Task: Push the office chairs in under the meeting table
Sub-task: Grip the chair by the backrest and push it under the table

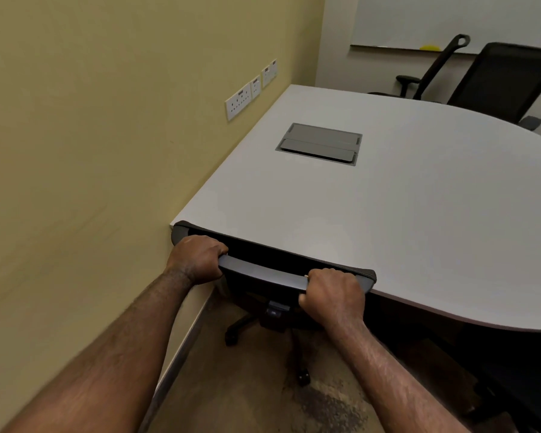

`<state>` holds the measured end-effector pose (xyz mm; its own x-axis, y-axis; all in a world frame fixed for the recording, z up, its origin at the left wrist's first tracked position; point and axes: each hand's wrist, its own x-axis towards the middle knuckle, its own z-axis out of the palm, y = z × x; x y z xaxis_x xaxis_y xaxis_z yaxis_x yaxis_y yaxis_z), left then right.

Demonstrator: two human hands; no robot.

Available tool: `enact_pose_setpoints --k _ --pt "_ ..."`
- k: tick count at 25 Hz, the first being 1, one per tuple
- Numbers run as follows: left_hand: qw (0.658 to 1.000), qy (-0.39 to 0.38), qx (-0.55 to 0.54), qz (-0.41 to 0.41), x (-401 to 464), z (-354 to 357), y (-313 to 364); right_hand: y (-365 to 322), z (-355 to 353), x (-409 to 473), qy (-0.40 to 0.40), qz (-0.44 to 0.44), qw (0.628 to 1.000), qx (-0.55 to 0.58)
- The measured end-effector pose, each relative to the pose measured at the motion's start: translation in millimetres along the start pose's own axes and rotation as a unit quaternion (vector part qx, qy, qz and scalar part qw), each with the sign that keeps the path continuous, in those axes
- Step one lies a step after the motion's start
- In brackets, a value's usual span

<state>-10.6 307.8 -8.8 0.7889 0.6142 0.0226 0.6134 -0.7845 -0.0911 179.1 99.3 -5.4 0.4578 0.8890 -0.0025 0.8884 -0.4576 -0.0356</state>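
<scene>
A black office chair (263, 270) stands at the near edge of the white meeting table (403, 214), with the top of its backrest against the table edge and its seat hidden beneath. My left hand (196, 259) grips the top rail of the backrest near its left end. My right hand (333, 296) grips the same rail near its right end. The chair's wheeled base (264, 335) shows on the floor below. A second black chair (503, 81) stands at the table's far side, its backrest above the tabletop.
A yellow wall (91, 151) with white sockets (239, 101) runs close along the table's left side. A grey cable hatch (320, 143) is set into the tabletop. Another chair's arm and back frame (431, 68) rises at the far corner under a whiteboard (450, 20). Something dark fills the lower right.
</scene>
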Motion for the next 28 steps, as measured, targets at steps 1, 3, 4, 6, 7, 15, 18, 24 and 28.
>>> enact_pose_setpoints --k 1,3,4,6,7,15,18,24,28 --pt "1.000 0.005 -0.001 0.004 4 0 -3 -2 0 4 -0.001 0.005 1.000 -0.002" --pt "1.000 0.012 -0.003 0.008 11 1 -8 -3 0 12 -0.001 0.011 1.000 -0.007" --pt "1.000 0.012 -0.003 0.008 14 2 -10 -4 0 15 0.000 0.012 1.000 -0.008" --pt "1.000 0.010 -0.005 0.011 20 1 -15 -6 0 22 0.002 0.015 1.000 -0.009" --pt "1.000 0.009 -0.006 0.014 23 0 -17 -8 0 24 0.003 0.015 1.000 -0.009" --pt "0.999 0.029 -0.018 0.030 33 2 -29 -14 5 34 0.001 0.027 1.000 -0.013" --pt "0.999 0.028 -0.025 0.030 32 1 -28 -13 5 32 0.010 0.029 0.999 -0.014" --pt "0.991 0.045 -0.110 0.064 22 -7 -24 -7 6 15 0.114 -0.012 0.993 0.008" --pt "0.968 0.115 -0.186 0.120 9 -10 -12 5 6 -8 0.204 -0.013 0.979 0.022"
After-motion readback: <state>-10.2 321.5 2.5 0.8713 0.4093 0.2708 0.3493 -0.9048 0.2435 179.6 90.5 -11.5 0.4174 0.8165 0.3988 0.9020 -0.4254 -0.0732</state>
